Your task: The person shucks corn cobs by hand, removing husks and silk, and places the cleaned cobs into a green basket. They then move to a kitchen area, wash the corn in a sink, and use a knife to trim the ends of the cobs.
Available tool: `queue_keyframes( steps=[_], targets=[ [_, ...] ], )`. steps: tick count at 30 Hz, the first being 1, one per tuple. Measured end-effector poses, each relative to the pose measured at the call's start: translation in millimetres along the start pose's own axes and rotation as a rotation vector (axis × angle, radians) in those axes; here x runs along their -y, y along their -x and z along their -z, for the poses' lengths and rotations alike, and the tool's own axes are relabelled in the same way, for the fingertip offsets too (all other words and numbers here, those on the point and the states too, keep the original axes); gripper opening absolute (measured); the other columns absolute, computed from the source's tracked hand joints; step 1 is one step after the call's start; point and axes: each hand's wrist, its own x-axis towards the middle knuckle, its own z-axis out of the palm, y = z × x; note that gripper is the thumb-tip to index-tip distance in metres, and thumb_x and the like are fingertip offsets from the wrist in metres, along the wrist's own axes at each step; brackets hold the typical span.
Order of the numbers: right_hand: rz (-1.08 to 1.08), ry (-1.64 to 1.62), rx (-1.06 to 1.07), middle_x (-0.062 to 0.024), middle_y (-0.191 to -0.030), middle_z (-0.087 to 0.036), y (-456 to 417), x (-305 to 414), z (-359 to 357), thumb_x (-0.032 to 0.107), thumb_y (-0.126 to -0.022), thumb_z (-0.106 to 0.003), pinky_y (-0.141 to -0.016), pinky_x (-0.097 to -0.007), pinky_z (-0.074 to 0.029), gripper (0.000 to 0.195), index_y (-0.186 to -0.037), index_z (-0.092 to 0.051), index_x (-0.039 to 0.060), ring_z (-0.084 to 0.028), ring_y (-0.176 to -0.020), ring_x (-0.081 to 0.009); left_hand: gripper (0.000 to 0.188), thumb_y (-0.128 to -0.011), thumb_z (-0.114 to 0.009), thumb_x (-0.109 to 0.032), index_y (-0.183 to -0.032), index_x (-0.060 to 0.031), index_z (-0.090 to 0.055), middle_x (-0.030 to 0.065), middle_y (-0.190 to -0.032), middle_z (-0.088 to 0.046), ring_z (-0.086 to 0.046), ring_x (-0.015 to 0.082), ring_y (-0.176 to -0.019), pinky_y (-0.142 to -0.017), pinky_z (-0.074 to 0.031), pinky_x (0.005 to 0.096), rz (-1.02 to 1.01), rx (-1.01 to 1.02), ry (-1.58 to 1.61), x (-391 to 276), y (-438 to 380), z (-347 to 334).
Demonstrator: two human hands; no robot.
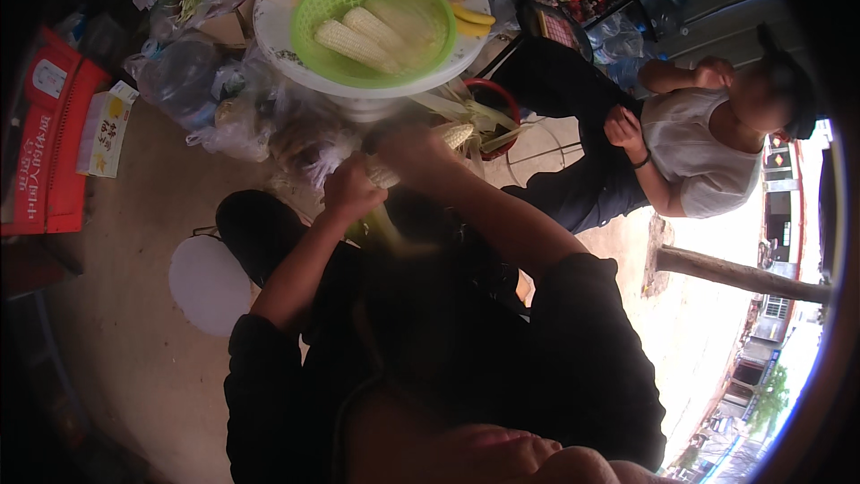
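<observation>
An ear of pale corn [383,175] lies across my lap area, gripped by both hands. My left hand [353,191] is closed around its lower end, and green husk [384,232] hangs beneath. My right hand [416,154], blurred, wraps over the middle of the ear; the kernelled tip shows beyond it. Just past my hands, a round white table [275,47] carries a green plastic colander [306,30]. Several husked ears of corn [359,37] rest inside the colander. Loose husks [463,111] stick out of a red bucket [514,107] right of the table.
A person [705,121] in a light top sits at the right, hands raised. Bananas [474,20] lie on the table's right edge. Plastic bags and a large bottle [188,74] crowd the left. A white round stool [208,286] and a red box [50,141] stand farther left.
</observation>
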Motion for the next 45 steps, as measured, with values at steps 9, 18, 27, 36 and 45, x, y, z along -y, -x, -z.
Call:
queue_keyframes(
  steps=[9, 18, 27, 36, 45],
  targets=[
    [-0.111, -0.205, 0.321, -0.0077, -0.074, -0.060, 27.1, -28.2, -8.5, 0.019, -0.065, -0.064, -0.065, -0.0379, -0.047, 0.014, -0.077, -0.060, 0.0112, -0.061, -0.073, -0.0243, 0.040, -0.056, -0.068, -0.021, -0.088, -0.0032, -0.051, 0.0199, -0.077, -0.062, -0.061, 0.0405, -0.076, -0.067, -0.048, 0.0480, -0.115, 0.163, 0.026, -4.0, -19.1, -29.4],
    [-0.107, -0.322, 0.372, -0.0049, -0.075, -0.060, 27.0, -68.2, -17.9, 0.021, -0.061, -0.067, -0.071, -0.0418, -0.046, 0.022, -0.081, -0.060, 0.0132, -0.062, -0.076, -0.0248, 0.040, -0.056, -0.068, -0.023, -0.084, -0.0045, -0.048, 0.0186, -0.072, -0.059, -0.059, 0.0401, -0.071, -0.063, -0.047, 0.0468, -0.119, 0.161, 0.190, -15.5, -40.6, -39.7],
    [-0.659, -0.858, 0.088, -0.0118, -0.109, -0.061, 115.3, -89.7, -138.9, 0.035, -0.063, -0.077, -0.091, -0.0377, -0.043, 0.069, -0.121, -0.052, 0.0081, -0.058, -0.101, -0.0248, 0.052, -0.064, -0.073, -0.030, -0.104, -0.0028, -0.056, 0.0165, -0.092, -0.061, -0.061, 0.0330, -0.083, -0.071, -0.049, 0.0399, -0.302, 0.238, 0.415, 35.0, -23.2, -80.7],
    [-1.243, -1.536, -0.203, -0.0088, -0.089, -0.062, 96.9, -100.2, -16.1, 0.030, -0.069, -0.075, -0.072, -0.0325, -0.051, 0.054, -0.108, -0.054, 0.0003, -0.061, -0.078, -0.0186, 0.050, -0.058, -0.078, -0.015, -0.101, -0.0027, -0.056, 0.0044, -0.091, -0.058, -0.057, 0.0153, -0.083, -0.075, -0.047, 0.0307, -0.039, 0.126, 0.665, -29.8, -79.4, 22.5],
    [-1.090, -1.818, -0.765, -0.0091, -0.098, -0.056, 189.0, -109.1, 50.9, 0.044, -0.072, -0.072, -0.082, -0.0358, -0.048, 0.064, -0.114, -0.048, 0.0022, -0.056, -0.088, -0.0219, 0.061, -0.066, -0.082, -0.020, -0.109, 0.0007, -0.044, 0.0121, -0.101, -0.058, -0.058, 0.0178, -0.090, -0.078, -0.049, 0.0324, -0.621, -0.224, 0.814, -170.6, -166.1, -36.2]
  ],
)
